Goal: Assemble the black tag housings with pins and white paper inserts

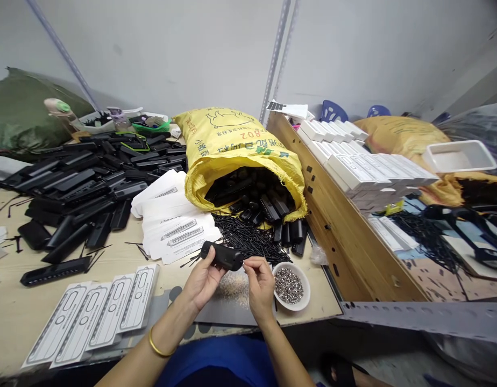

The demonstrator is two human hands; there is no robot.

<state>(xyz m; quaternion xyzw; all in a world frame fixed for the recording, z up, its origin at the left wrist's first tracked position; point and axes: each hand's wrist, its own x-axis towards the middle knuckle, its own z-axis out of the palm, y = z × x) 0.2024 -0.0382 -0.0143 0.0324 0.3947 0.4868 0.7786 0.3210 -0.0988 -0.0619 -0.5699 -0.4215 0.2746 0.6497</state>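
Note:
My left hand [203, 284] is wrapped round a short black plastic housing [223, 257], held nearly level above the table's front edge. At the housing's right end, my right hand [260, 285] has thumb and forefinger pinched together. Whatever lies in that pinch is too small to make out. Just right of this hand stands a white bowl [307, 297] of small shiny metal pieces [289, 285]. Beneath the hands is a grey mat [212, 314] with tiny pale bits scattered on it. Thin black sticks [252, 236] lie heaped beyond the housing.
A yellow sack [236, 142] lies open towards me, filled with black parts. Many black housings [83, 180] cover the left side, near flat printed cartons [184, 234]. Several white boxes [107, 312] lie front left. A wooden board [333, 231] walls off the right, with stacked boxes [353, 166] beyond.

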